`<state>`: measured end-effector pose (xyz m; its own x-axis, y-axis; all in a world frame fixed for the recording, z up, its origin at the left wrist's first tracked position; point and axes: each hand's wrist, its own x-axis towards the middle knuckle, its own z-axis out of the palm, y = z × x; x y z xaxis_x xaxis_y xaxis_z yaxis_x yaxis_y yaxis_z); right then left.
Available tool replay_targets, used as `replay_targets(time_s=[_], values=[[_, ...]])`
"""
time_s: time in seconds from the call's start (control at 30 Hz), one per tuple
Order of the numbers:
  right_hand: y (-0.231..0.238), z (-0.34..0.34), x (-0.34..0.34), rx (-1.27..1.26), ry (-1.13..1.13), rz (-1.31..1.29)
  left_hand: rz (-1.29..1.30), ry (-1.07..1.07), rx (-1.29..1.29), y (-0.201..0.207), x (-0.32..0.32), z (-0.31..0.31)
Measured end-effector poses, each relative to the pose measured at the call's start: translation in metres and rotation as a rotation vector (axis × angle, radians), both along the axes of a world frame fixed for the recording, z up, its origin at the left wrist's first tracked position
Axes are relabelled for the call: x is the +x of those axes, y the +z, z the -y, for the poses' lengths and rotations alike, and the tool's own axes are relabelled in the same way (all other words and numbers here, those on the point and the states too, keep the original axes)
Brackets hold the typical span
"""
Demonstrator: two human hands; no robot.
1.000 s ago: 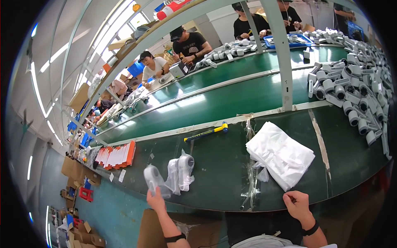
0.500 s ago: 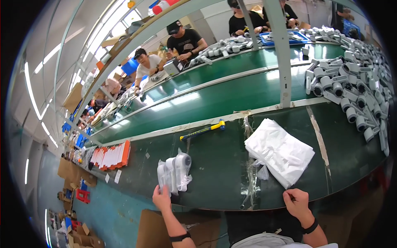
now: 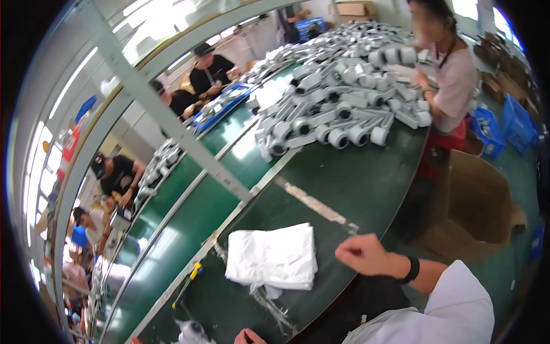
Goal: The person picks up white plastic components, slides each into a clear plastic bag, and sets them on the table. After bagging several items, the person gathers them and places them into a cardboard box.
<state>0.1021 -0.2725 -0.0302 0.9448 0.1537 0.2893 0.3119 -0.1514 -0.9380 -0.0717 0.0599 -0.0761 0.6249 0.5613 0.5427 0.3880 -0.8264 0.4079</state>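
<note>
A stack of white plastic bags (image 3: 272,256) lies on the dark green table (image 3: 338,178). To its right, above the table's edge, is my right hand (image 3: 362,254), its fingers curled in with nothing showing in them. My left hand (image 3: 248,337) shows only in part at the lower edge; the rest is cut off, so its grip is hidden. Left of it lie clear-wrapped grey parts (image 3: 192,332), partly out of view. A small hammer (image 3: 187,285) with a yellow head rests near the table's far rail.
A large heap of grey round-headed parts (image 3: 344,109) covers the table's far end. Beside it stands a person (image 3: 450,80) with hands at the heap. A cardboard box (image 3: 470,200) and blue crates (image 3: 515,120) are at right. Across the green conveyor (image 3: 166,235), several people work.
My view has swung to the right, bringing in the heap, the person and the box. My left hand and the wrapped parts have slipped to the lower edge. My right hand stays curled.
</note>
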Motion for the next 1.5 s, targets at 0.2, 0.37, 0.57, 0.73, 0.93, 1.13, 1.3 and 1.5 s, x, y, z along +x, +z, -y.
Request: replay_targets(time_s=[0.2, 0.37, 0.57, 0.73, 0.93, 1.13, 1.3, 1.5], values=[[0.005, 0.086, 0.096, -0.156, -0.516, 0.003, -0.055, -0.167, 0.162, -0.004, 0.009, -0.003], [-0.010, 0.093, 0.086, -0.121, -0.404, -0.120, -0.096, -0.140, 0.167, 0.005, 0.012, 0.004], [-0.014, 0.100, 0.090, -0.174, -0.423, -0.103, -0.112, -0.148, 0.158, 0.003, 0.013, 0.001], [-0.016, 0.113, 0.132, -0.662, -0.596, 0.521, -0.107, -0.125, 0.155, 0.004, 0.009, 0.002], [0.003, 0.141, 0.206, -1.260, -0.332, 0.818, -0.082, -0.130, 0.113, -0.001, 0.011, -0.002], [-0.013, 0.144, 0.218, -1.349, -0.301, 0.803, -0.035, -0.133, 0.094, -0.017, 0.009, -0.012], [0.031, 0.122, 0.152, -1.034, -0.282, 0.801, 0.165, -0.202, -0.354, 0.019, 0.024, 0.002], [0.015, 0.046, 0.062, 0.118, 0.058, -0.107, 0.025, -0.736, -0.128, 0.083, 0.103, 0.084]])
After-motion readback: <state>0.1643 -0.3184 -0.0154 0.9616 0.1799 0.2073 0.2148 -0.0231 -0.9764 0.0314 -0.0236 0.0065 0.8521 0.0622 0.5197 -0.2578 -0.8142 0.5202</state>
